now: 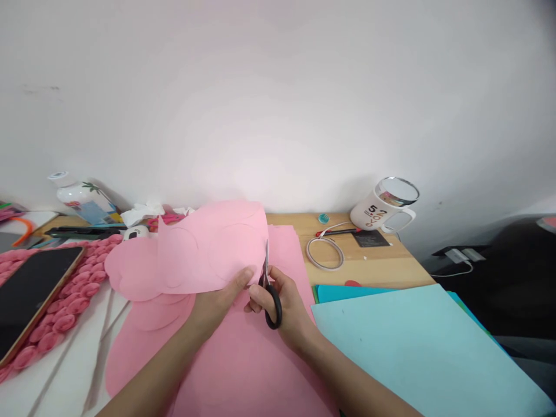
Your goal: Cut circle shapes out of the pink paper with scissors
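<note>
A sheet of pink paper [212, 249] with faint curved outlines is raised above the desk, its left side cut into rounded lobes. My left hand [230, 292] grips its lower edge, thumb on top and the other fingers hidden beneath. My right hand [282, 304] is closed around the black handles of a pair of scissors [273, 304]. The blades point up and away from me along the paper's right edge. Under both hands lie more pink sheets [252, 359], and rounded pink cut-outs [147, 341] spread to their left.
Light blue paper [417, 341] lies on the right. Behind it stand a white mug [376, 208], a coiled cable [325, 255] and a black card [370, 238]. On the left, a phone [35, 289] rests on a pink bobbled mat [73, 301], near a white bottle [84, 200]. A wall closes the back.
</note>
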The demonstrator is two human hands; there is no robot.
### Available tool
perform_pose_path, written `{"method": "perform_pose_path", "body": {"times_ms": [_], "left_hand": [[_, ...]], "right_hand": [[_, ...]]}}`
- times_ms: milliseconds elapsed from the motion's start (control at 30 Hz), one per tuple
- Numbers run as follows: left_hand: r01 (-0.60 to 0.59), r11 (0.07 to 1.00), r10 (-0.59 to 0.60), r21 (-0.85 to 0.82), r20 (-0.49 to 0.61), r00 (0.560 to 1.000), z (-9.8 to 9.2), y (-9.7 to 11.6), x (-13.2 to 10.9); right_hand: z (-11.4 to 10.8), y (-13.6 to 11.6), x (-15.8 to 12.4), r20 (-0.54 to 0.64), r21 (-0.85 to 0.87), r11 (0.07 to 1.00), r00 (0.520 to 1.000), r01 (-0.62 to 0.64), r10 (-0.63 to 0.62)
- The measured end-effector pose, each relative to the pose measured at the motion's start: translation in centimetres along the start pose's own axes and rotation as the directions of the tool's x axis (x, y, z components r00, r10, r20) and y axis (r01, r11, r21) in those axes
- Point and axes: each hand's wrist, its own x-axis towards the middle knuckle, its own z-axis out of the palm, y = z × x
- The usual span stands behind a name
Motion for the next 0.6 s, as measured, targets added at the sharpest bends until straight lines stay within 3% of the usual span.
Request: {"method": "perform_pose_path", "body": {"times_ms": [267, 433, 600], "left_hand": [[0.040, 0.999, -0.041, 0.036, 0.033, 0.999, -0.5, -0.5, 0.3], [0.040, 0.999, -0.043, 0.022, 0.145, 0.989, -0.4, 0.5, 0.2], [0.025, 1.000, -0.023, -0.017, 0.133, 0.991, -0.1, 1.4, -0.1]], "right_hand": [[-0.5, -0.1, 0.3, 0.041, 0.051, 0.998, 0.998, 0.035, -0.037], [-0.3, -0.5, 0.1, 0.029, -0.005, 1.000, 0.999, 0.013, -0.013], [-0.4, -0.4, 0.1, 0.010, -0.053, 0.998, 1.000, 0.027, -0.026]]}}
